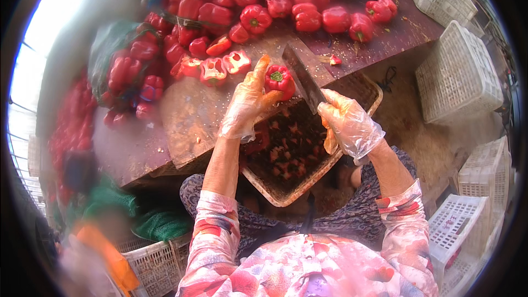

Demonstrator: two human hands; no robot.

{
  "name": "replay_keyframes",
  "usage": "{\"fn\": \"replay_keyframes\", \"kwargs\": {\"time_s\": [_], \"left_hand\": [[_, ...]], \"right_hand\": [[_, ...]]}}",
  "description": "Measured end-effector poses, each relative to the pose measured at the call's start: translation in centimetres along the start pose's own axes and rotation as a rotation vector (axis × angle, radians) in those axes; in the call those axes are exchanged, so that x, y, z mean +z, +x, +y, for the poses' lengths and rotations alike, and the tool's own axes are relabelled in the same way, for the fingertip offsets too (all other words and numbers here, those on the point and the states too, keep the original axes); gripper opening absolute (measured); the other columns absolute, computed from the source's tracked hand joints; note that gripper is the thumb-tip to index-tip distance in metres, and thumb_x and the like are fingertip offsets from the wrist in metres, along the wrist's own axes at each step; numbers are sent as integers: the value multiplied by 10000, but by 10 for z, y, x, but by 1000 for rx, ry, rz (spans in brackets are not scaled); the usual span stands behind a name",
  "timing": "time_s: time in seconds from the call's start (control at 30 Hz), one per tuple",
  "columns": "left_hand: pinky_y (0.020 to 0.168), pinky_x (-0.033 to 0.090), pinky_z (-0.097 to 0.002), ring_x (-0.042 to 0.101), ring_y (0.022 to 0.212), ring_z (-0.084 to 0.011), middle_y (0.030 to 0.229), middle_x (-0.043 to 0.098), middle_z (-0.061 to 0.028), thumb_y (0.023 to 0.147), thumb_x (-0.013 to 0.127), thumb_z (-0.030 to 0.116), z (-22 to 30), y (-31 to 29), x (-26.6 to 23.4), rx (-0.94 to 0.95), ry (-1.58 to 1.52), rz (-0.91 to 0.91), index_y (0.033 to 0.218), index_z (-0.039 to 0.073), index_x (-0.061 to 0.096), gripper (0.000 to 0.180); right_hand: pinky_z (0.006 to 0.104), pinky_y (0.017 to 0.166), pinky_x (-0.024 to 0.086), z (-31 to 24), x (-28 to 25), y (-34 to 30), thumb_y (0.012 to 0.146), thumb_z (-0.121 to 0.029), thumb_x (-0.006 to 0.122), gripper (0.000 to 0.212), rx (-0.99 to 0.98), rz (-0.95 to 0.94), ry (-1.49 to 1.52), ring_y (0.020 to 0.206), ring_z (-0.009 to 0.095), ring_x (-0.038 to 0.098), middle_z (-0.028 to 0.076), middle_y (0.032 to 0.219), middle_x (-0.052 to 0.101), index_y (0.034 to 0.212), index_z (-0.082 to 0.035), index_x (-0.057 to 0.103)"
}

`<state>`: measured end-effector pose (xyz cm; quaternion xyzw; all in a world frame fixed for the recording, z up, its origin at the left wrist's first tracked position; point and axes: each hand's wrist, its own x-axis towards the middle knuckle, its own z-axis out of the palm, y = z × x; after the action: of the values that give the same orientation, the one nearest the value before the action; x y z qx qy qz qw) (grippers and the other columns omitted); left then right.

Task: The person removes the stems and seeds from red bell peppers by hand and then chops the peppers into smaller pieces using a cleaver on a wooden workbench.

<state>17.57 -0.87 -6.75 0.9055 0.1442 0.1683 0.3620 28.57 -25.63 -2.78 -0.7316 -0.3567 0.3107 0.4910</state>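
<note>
My left hand (250,99), in a clear plastic glove over an orange-stained one, grips a red bell pepper (279,80) whose green stem end shows. My right hand (347,120), gloved the same way, is wrapped round the handle end of a broad dark knife (302,77). The blade points up and away, just right of the pepper. Below both hands stands a crate (275,197) with dark contents and pale cut pepper pieces in it. Cut-open peppers (213,69) lie on the wooden board (190,113) left of my left hand.
Many whole red peppers (308,14) are heaped along the far side of the table, some in green mesh bags (118,58). White plastic crates (459,74) stand on the right, and another crate (157,267) with green netting (165,224) is at the lower left.
</note>
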Motion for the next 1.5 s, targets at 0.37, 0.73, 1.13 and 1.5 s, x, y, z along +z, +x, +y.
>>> {"fn": "replay_keyframes", "kwargs": {"time_s": [0.37, 0.73, 1.13, 1.5], "left_hand": [[944, 510, -351, 674, 1062, -253, 1158, 676, -171, 762, 835, 249, 4, 16, 4, -125, -63, -68, 1461, 65, 467, 810], [739, 564, -289, 695, 881, -118, 1033, 701, -51, 833, 799, 92, 13, 19, 26, -128, -479, -30, 1103, 46, 597, 341], [933, 519, -370, 661, 1123, -240, 1170, 683, -177, 776, 829, 252, 34, -7, 27, -175, -134, 25, 1323, -9, 563, 663], [954, 543, -358, 603, 1199, -223, 1367, 560, -130, 832, 788, -6, -12, -27, -9, -43, -937, 147, 1503, 49, 328, 816]], "right_hand": [[423, 739, 537, 9, 21, -11, 984, -189, 596, 443, -463, 172, -420, 808, 362, 678, 235, 888, 680, 1358, 43, 543], [475, 607, 533, -1, 29, -24, 956, -215, 612, 483, -306, 151, -587, 691, 403, 658, 224, 798, 654, 1338, 68, 529], [523, 783, 513, 20, 22, 44, 958, -268, 505, 273, -62, -97, -489, 829, 456, 657, 269, 880, 665, 976, -5, 574], [293, 487, 438, 29, -26, 23, 961, -238, 552, 157, 228, 69, -45, 544, 94, 481, -13, 688, 494, 888, -100, 540]]}}
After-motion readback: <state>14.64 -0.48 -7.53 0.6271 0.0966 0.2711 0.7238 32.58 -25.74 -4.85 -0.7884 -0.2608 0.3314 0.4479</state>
